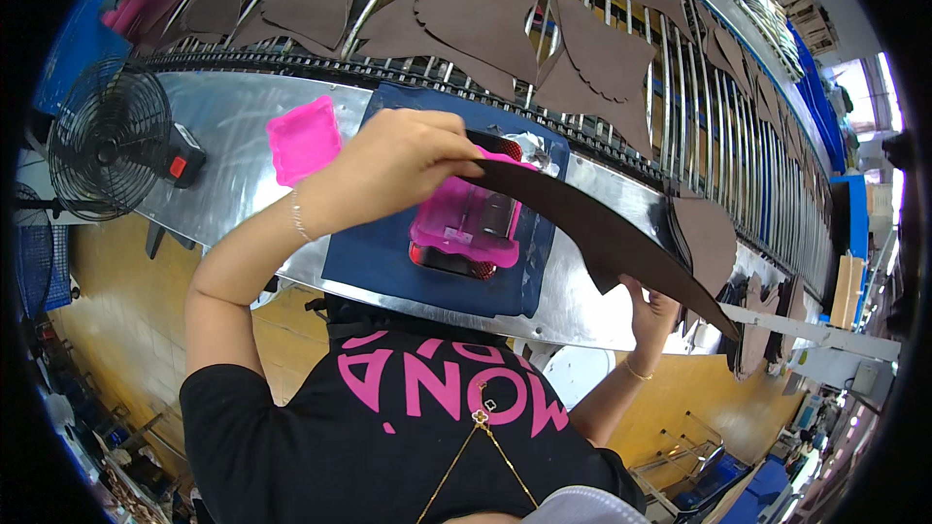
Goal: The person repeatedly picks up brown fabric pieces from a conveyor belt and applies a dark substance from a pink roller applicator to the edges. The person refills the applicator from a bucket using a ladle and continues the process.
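My left hand (403, 160) pinches one end of a dark brown, leather-like cut piece (607, 238) between thumb and fingers. My right hand (649, 312) grips the same piece by its lower edge near the other end. The piece is held up in a slant and bows between both hands, over the table. Beneath it a bright pink tray (419, 233) with a dark, roundish-edged object (498, 215) inside sits on a dark blue mat (374, 257). Something red and black (451, 262) shows under the tray; the raised piece hides part of it.
A second pink tray (306, 141) lies left on the metal table (233, 116), near a black fan (112, 141). Beyond the table's far edge runs a rack of metal rods (670, 87) bearing several brown cut pieces (476, 15). More brown pieces (707, 233) stand at the right.
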`<action>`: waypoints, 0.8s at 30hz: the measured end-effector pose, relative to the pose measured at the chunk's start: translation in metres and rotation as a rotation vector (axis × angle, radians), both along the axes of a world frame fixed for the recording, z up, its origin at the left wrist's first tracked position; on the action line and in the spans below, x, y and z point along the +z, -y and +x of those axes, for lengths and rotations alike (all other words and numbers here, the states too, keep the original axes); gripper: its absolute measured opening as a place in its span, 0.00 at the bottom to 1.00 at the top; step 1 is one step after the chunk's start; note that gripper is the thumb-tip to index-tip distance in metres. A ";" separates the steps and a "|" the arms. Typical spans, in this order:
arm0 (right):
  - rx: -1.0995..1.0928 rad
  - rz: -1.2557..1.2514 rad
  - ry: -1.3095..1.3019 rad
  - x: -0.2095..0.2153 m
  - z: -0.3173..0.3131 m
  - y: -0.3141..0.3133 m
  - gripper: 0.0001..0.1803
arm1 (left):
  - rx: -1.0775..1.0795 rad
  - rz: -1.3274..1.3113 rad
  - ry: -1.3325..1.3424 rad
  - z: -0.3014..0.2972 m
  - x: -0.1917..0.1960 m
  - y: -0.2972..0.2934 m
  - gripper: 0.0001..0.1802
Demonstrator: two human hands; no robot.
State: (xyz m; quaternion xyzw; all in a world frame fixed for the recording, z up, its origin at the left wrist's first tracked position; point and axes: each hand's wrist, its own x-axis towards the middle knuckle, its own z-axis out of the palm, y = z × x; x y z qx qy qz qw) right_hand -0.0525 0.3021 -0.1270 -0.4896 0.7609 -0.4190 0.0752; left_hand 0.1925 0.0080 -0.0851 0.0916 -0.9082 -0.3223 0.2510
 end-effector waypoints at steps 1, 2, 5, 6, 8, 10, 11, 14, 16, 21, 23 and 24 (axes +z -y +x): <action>-0.060 0.040 0.062 0.009 -0.003 -0.011 0.07 | -0.023 0.014 0.065 -0.006 0.004 -0.005 0.05; -0.118 0.080 0.125 0.018 -0.006 -0.022 0.06 | -0.033 -0.019 0.075 -0.012 0.004 -0.010 0.05; -0.271 -0.016 -0.008 0.022 -0.023 -0.066 0.04 | -0.080 -0.059 0.142 -0.037 0.005 -0.027 0.03; -0.337 -0.063 -0.025 0.025 -0.026 -0.076 0.03 | -0.122 -0.087 0.118 -0.046 0.003 -0.030 0.02; -0.390 -0.022 0.111 0.045 -0.030 -0.085 0.05 | -0.200 -0.141 0.063 -0.061 -0.003 -0.034 0.02; -0.395 -0.019 0.146 0.046 -0.037 -0.089 0.05 | -0.180 -0.232 0.017 -0.079 0.012 -0.030 0.02; -0.386 -0.032 0.141 0.043 -0.043 -0.082 0.04 | -0.123 -0.299 -0.087 -0.090 0.021 -0.025 0.02; -0.385 -0.328 0.107 0.039 -0.055 -0.041 0.09 | 0.020 -0.433 -0.355 -0.129 0.057 -0.009 0.02; -0.564 -0.584 -0.092 0.052 -0.055 -0.019 0.17 | -0.055 -0.571 -0.442 -0.145 0.090 0.012 0.09; -0.450 -0.197 -0.326 0.098 -0.027 0.063 0.30 | 0.028 -1.111 -0.611 -0.181 0.111 0.009 0.06; -0.259 -0.010 -0.305 0.090 -0.017 0.111 0.26 | 0.013 -1.206 -0.559 -0.185 0.097 0.011 0.02; -0.126 -0.021 -0.213 0.071 -0.020 0.130 0.24 | 0.006 -1.249 -0.544 -0.187 0.090 0.011 0.02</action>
